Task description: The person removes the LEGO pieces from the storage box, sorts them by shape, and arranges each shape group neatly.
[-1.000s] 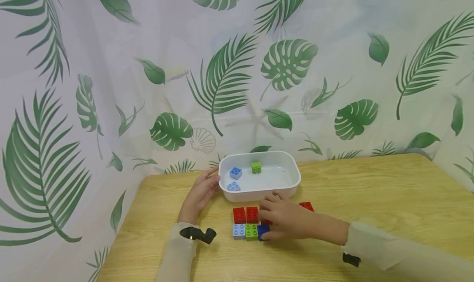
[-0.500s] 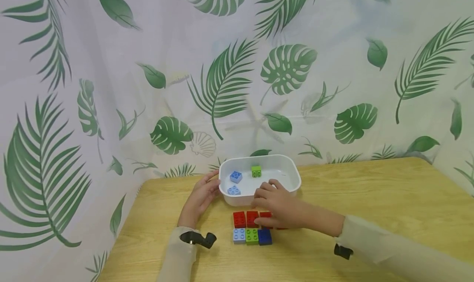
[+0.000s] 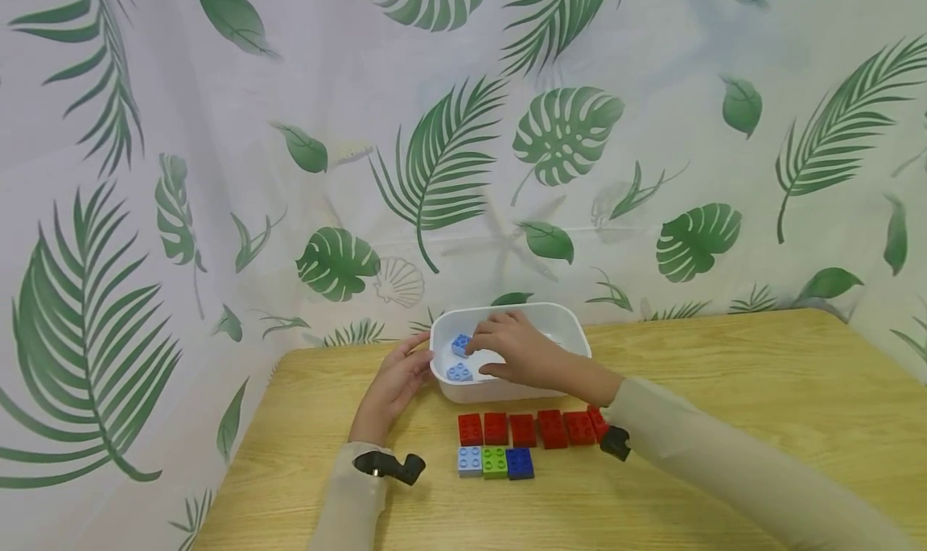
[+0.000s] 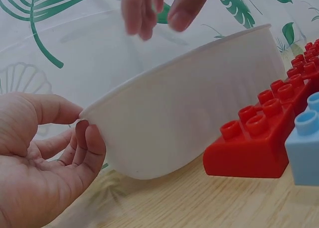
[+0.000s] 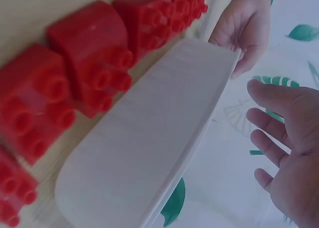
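My left hand (image 3: 394, 384) holds the left end of a white plastic tub (image 3: 463, 392). In the left wrist view, a fingertip of it lies on the tub's rim while other fingers curl against the outer wall. Over the tub hovers my right hand (image 3: 523, 351), thumb and fingers apart; the right wrist view shows nothing between its fingers (image 5: 269, 123). A light blue toy brick (image 3: 459, 345) lies inside the tub by those fingertips, and a second light blue brick (image 3: 459, 372) sits nearer the front wall. The right hand covers much of the tub's interior.
In front of the tub runs a row of several red bricks (image 3: 552, 429). Before its left end sit a light blue brick (image 3: 469, 461), a lime green brick (image 3: 496, 462) and a dark blue brick (image 3: 520, 463). A leaf-patterned curtain (image 3: 615, 133) hangs behind the wooden table (image 3: 724, 390).
My right hand has left the bricks in front, moving up and forward over the tub. The red row now shows, and the green brick in the tub is covered. My left hand stays put.
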`<state>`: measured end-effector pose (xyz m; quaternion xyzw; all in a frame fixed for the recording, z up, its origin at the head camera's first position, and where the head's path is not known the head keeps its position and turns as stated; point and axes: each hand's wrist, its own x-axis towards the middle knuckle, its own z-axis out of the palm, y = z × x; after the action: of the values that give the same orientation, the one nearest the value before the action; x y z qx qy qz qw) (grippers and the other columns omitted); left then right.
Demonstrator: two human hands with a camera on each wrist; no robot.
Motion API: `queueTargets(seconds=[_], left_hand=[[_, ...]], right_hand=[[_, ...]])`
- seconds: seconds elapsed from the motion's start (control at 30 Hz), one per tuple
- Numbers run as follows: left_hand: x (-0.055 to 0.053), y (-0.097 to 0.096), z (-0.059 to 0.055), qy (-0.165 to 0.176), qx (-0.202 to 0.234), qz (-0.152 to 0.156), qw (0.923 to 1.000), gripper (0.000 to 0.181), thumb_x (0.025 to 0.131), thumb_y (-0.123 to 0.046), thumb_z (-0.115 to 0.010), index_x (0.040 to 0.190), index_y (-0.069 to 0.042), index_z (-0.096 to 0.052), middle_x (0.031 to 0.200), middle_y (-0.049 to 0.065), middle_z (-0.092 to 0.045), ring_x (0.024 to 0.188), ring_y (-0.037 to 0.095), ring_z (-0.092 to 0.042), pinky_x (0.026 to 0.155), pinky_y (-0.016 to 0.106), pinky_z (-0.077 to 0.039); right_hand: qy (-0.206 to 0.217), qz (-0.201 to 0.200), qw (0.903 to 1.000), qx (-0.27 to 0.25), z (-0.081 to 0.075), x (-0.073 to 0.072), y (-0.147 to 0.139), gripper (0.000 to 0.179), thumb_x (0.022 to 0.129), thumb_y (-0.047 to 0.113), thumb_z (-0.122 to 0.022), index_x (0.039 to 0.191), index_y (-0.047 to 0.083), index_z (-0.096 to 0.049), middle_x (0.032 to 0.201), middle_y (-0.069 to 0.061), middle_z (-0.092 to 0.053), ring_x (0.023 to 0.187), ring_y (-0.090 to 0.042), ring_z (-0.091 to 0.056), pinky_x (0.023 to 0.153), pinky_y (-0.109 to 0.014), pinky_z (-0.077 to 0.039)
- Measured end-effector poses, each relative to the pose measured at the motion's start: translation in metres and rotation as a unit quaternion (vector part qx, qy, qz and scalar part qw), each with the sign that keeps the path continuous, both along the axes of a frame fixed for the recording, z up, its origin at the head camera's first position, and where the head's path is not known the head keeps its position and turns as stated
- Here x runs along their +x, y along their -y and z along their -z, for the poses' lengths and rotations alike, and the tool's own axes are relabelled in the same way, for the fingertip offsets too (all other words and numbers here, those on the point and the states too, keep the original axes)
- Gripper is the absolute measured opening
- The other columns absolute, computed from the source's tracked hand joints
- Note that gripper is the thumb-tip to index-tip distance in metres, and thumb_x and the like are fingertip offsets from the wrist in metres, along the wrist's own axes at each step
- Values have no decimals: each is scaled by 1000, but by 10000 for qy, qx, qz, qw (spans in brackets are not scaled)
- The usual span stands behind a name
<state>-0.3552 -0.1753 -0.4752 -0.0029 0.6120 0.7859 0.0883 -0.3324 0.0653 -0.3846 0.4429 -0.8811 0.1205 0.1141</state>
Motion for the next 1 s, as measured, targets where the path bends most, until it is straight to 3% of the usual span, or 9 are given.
queueTargets(seconds=[0.2,0.4,0.67,1.0], left_hand=[[-1,-1,-2,15,84,2,10000,52,101,-1,-52,152,-1,-41,131,16,-57,101,12,-62,84,24,-53],[0,1,-3,58,10,58,10000,51,102,-1,-52,153,-3,-41,141,19,-53,103,12,-61,86,23,-53],[-2,2,-1,61,-34,110,9999,51,102,-3,-52,153,-3,-41,145,22,-50,107,14,-60,89,24,-52],[0,1,0,-7,129,31,9999,51,101,0,-51,151,-1,-42,134,17,-57,101,12,-62,84,24,-53]], right_hand=[[541,240,9980,213,0,-17,14,33,84,18,-84,116,18,-76,118,-3,-74,115,-26,-59,106,-53,-43],[1038,403,9930,390,7,-28,25,37,82,16,-85,119,16,-76,121,-4,-73,120,-28,-57,111,-56,-38],[1479,764,9843,593,21,-44,33,38,81,20,-87,117,24,-78,122,3,-74,112,-20,-56,110,-50,-38],[2151,917,9709,524,30,-50,38,34,81,17,-86,113,23,-79,117,2,-72,114,-22,-53,110,-50,-36]])
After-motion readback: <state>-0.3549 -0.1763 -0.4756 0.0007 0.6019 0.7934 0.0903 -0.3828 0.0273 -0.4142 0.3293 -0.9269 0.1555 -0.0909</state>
